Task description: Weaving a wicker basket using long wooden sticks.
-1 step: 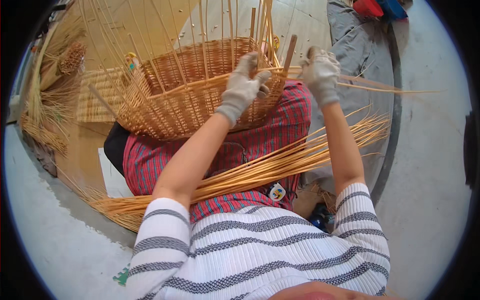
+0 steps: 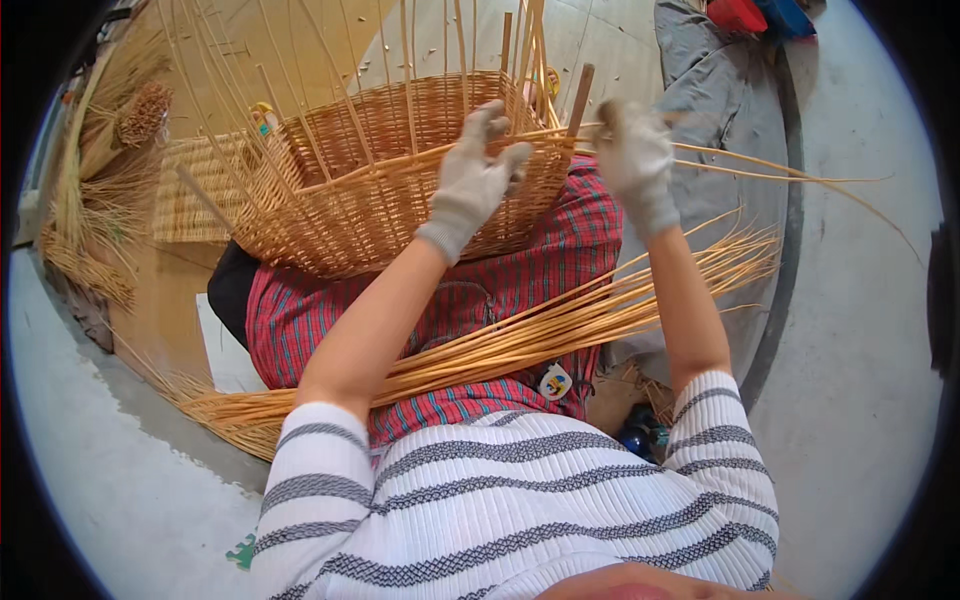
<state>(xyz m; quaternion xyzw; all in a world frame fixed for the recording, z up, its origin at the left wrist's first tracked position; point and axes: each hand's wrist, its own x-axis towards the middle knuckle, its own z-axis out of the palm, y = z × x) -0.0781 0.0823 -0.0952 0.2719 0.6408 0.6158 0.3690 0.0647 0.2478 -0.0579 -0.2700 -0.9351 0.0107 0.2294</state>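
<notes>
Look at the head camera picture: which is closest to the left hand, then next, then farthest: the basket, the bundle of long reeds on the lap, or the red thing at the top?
From the left hand:
1. The wicker basket, touching, right under the hand.
2. The bundle of reeds, lower down, across the lap.
3. The red thing, far off at the top right edge.

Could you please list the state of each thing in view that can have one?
Wicker basket: unfinished, tilted on the lap, upright stakes still sticking out above the woven wall.
Left hand: gloved, fingers spread, resting on the basket rim.
Right hand: gloved, closed on a thin weaving strand.
Bundle of willow rods: loose, lying across the lap.
</notes>
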